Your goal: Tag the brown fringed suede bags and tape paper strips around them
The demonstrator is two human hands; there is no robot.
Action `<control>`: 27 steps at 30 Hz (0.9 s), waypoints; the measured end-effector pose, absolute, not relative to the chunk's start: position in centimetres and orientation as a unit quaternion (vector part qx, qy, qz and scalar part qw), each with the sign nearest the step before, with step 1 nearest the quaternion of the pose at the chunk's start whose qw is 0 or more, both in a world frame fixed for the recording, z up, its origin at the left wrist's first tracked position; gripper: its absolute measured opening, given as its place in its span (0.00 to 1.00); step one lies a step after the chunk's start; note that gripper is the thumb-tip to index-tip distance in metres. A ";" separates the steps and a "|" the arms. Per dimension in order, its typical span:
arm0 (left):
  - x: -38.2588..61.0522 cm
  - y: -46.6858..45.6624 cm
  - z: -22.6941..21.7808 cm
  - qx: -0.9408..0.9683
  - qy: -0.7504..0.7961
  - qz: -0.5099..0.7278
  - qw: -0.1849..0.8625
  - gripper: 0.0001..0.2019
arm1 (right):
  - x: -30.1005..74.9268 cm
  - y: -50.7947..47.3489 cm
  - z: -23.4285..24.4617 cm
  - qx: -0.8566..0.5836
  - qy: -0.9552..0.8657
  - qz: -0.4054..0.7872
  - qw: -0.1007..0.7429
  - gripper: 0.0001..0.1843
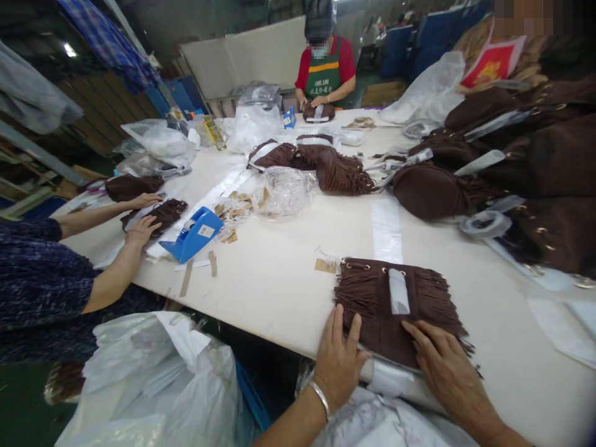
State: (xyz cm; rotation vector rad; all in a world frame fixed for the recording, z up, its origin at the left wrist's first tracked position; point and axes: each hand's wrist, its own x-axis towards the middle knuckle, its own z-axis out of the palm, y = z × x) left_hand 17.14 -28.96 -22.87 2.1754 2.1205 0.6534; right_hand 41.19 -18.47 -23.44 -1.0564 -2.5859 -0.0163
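Observation:
A dark brown fringed bag (379, 301) lies flat on the table close to me, with metal eyelets along its far edge. A white wrapped strip (398, 292) lies upright over its middle. At the bag's near left corner rests my left hand (341, 351), fingers spread and a silver bangle on the wrist. My right hand (440, 360) lies over the near right part, its fingers stretched out on the bag. Both hands are open and press on the bag without gripping it. A small brown tag (325, 266) with string lies beside the far left corner.
A big pile of brown bags (535, 161) stands at right. Mid-table are fringed bags (342, 171), crumpled clear plastic (286, 192), loose tags (235, 211) and a blue tape dispenser (193, 234). Two co-workers handle bags at left and far side. A plastic-lined bin (158, 385) stands below left.

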 end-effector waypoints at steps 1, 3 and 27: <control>17.0 -29.1 -22.8 0.697 0.683 0.217 0.025 0.34 | 41.2 -18.5 -23.3 -0.370 -0.914 -0.007 0.166 0.25; 16.9 -29.1 -22.4 0.686 0.688 0.233 0.046 0.34 | 41.2 -18.4 -22.9 -0.363 -0.918 -0.009 0.159 0.27; 17.1 -27.3 -22.3 0.741 0.632 0.228 -0.011 0.23 | 27.0 -3.2 -10.1 -0.302 -0.945 0.103 0.073 0.19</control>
